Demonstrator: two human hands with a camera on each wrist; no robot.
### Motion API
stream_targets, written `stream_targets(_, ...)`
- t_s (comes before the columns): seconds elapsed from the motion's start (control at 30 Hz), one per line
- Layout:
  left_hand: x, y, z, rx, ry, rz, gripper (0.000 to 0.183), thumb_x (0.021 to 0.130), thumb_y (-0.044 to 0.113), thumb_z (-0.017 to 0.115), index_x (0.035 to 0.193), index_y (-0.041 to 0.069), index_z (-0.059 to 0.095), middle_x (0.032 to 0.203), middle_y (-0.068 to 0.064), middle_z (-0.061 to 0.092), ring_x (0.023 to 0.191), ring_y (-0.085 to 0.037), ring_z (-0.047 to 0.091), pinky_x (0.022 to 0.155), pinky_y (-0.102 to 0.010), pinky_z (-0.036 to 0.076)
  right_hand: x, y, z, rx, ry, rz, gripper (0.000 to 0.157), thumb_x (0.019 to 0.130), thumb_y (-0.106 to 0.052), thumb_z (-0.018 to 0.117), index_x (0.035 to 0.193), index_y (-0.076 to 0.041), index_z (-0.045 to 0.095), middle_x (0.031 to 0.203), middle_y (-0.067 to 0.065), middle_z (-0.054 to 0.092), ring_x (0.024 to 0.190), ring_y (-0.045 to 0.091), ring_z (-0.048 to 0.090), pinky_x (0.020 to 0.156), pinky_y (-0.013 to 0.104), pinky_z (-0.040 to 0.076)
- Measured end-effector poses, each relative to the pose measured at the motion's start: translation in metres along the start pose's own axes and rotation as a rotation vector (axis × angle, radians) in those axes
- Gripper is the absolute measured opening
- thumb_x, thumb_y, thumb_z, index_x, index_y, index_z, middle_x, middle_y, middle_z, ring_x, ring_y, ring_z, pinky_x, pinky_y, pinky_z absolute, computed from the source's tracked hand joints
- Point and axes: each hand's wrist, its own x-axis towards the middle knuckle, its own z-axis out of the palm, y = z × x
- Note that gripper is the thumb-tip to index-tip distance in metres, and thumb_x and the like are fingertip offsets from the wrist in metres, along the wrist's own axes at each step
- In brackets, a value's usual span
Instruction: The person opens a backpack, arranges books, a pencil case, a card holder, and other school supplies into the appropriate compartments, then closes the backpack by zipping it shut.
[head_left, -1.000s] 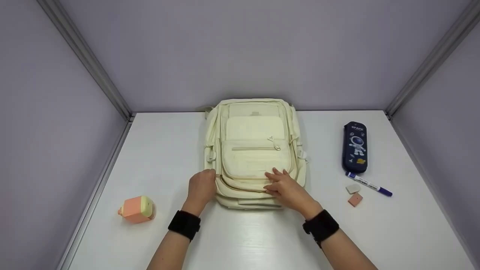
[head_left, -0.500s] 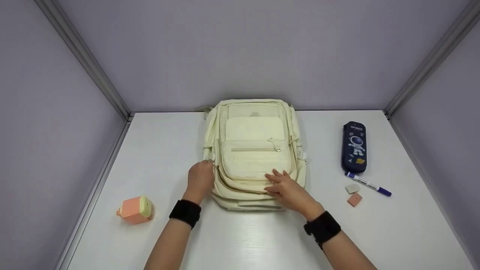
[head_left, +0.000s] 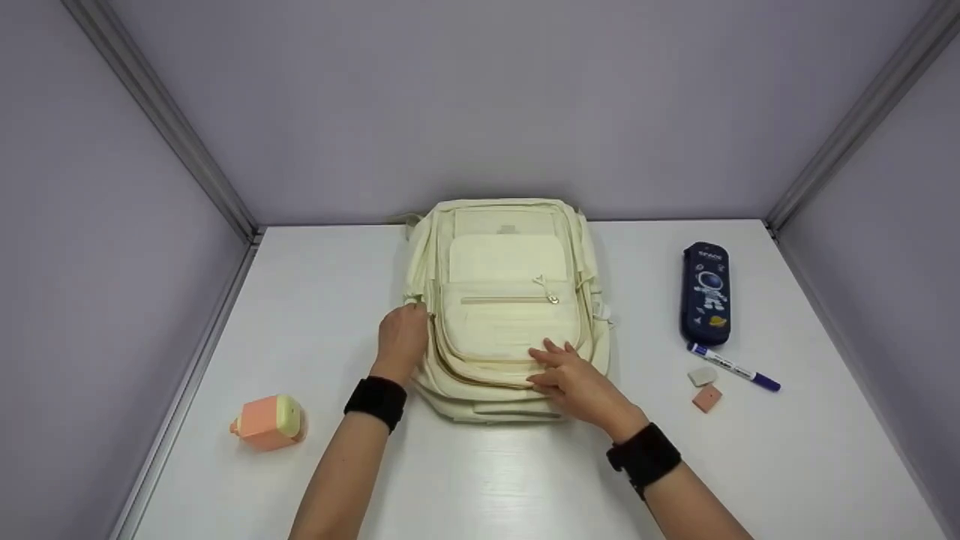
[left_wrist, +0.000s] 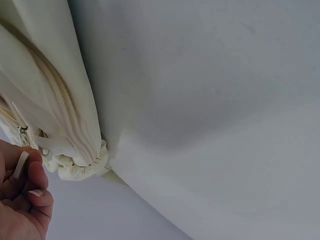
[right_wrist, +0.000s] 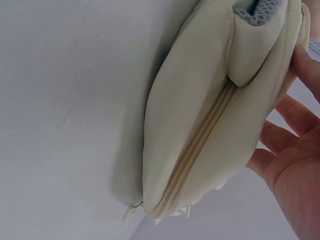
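Note:
A cream backpack (head_left: 510, 259) lies front side up with its top toward the back wall. At its left side, my left hand (head_left: 401, 341) pinches a zipper pull; the left wrist view shows the pale pull tab (left_wrist: 21, 165) between thumb and curled fingers. Below the front pocket, a gap in the zipper (head_left: 457, 367) curves round the lower left corner. My right hand (head_left: 585, 390) rests on the bag's lower right front, its fingers spread. In the right wrist view those fingers (right_wrist: 282, 137) touch the front fabric, above a closed zipper (right_wrist: 200, 145) along the side.
To the right on the white table (head_left: 495, 480) are a dark blue pencil case (head_left: 706, 292), a blue-capped marker (head_left: 735, 367), a whitish eraser (head_left: 703, 376) and a pink eraser (head_left: 706, 398). An orange and yellow bottle (head_left: 268, 424) lies at the left. Grey walls (head_left: 495, 105) enclose the table.
My left hand has moved up along the backpack's left side with the zipper pull, and the gap at the lower left reaches further up. My right hand has stayed in place.

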Motion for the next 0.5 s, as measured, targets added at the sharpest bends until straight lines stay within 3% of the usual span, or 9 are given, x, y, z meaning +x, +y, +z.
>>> stream_targets(0.27,0.015,0.000,-0.006,-0.011,-0.056,-0.014,0.013,0.092,-0.003,0.061,0.082,-0.006,0.067,0.073,-0.017,0.063,0.067,-0.031,0.064,0.060,-0.039,0.053,0.000,0.001,0.000,-0.004,0.005,-0.007,0.015,0.091,-0.007,0.070,0.104,-0.007,0.077,0.140,0.020,0.052,0.138,0.041,0.035,0.110,0.059,0.023)
stream_targets(0.5,0.019,-0.003,-0.008,-0.047,-0.118,-0.052,0.012,0.094,0.001,0.061,0.087,-0.006,0.068,0.077,-0.018,0.065,0.072,-0.033,0.066,0.064,-0.040,0.054,-0.001,0.003,0.001,-0.006,0.006,-0.005,0.015,0.091,-0.007,0.070,0.104,-0.007,0.077,0.140,0.020,0.052,0.137,0.042,0.035,0.110,0.060,0.023)
